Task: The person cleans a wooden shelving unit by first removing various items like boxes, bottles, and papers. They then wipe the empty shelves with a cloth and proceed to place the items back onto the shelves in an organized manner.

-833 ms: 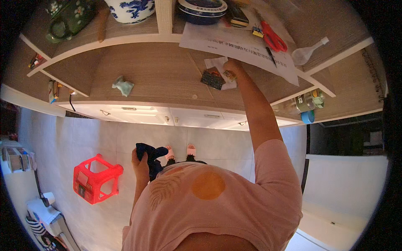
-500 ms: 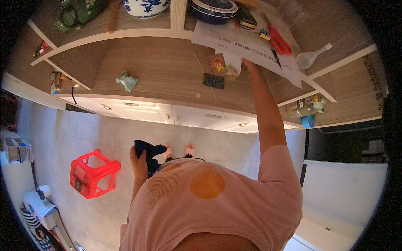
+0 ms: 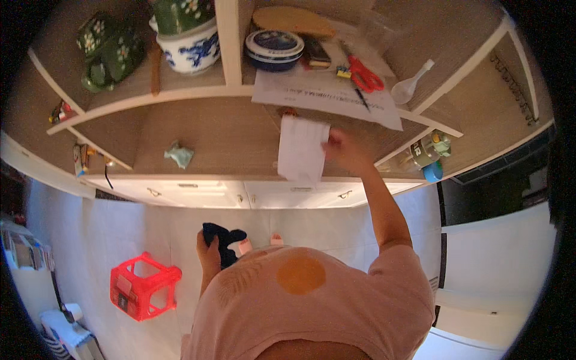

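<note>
In my right hand is a white sheet of paper, pinched by its right edge in front of the lower shelf. The paper covers most of the small items behind it; only a bit of a small orange-red figure peeks above its top edge. Down beside my body, my left hand is closed around a dark navy cloth. A larger printed sheet lies on the upper shelf and hangs over its front edge, just above my right hand.
Red-handled scissors, a black pen, a white spoon and a blue round tin sit on the upper shelf. A pale green crumpled item lies on the lower shelf. A red plastic stool stands on the floor at left.
My right hand has pulled the white paper out from under the overhanging sheet and toward me, over the small items. My left hand still holds the navy cloth. The view has shifted upward.
</note>
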`<state>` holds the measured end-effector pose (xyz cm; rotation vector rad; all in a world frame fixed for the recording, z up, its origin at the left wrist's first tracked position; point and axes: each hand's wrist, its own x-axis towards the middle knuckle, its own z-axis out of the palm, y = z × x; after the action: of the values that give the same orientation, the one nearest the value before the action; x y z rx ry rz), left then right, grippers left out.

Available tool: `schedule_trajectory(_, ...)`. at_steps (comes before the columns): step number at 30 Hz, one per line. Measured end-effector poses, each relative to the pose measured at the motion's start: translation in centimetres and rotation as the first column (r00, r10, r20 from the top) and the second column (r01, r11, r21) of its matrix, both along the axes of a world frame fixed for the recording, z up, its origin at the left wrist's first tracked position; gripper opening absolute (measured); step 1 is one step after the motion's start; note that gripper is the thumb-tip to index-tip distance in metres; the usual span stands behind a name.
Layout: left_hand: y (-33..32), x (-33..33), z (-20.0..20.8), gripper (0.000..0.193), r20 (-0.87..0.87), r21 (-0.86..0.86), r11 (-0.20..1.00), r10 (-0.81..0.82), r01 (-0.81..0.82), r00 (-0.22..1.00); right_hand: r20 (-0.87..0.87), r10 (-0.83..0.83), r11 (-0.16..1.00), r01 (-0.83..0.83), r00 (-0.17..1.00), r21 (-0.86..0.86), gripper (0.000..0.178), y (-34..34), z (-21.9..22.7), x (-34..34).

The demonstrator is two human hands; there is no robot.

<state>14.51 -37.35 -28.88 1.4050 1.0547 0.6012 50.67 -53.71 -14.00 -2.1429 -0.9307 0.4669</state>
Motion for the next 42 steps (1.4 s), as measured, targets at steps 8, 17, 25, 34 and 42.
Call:
schedule_trajectory(8,1.7,1.0,-1.6,0.019,0.167,0.028,0.994,-0.113,0.11,0.979,0.42,-0.104,0.9,-0.095,0.901,0.426,0.009,-4.8,16.5,-12.2)
schedule_trajectory(17,0.3,2.6,0.1,0.02,0.173,-0.08,0.989,-0.111,0.126,0.979,0.458,-0.322,0.782,-0.041,0.829,0.622,0.043,5.2,26.8,-4.9)
schedule_trajectory(25,1.8,-0.7,-2.9,0.021,0.143,-0.003,0.996,-0.084,0.086,0.986,0.86,-0.394,0.897,-0.069,0.323,0.437,0.036,9.0,23.1,-2.7)
schedule_trajectory(34,2.2,-2.8,-2.6,0.022,0.185,-0.148,0.986,0.102,-0.075,0.978,0.388,0.284,0.818,-0.01,0.877,-0.575,0.027,-0.1,-4.6,-7.7)
schedule_trajectory(42,2.5,-2.2,-0.1,0.022,0.007,-0.052,0.998,0.043,-0.043,0.999,0.222,-0.009,0.99,0.041,0.975,-0.138,0.017,-0.2,-10.2,-7.9)
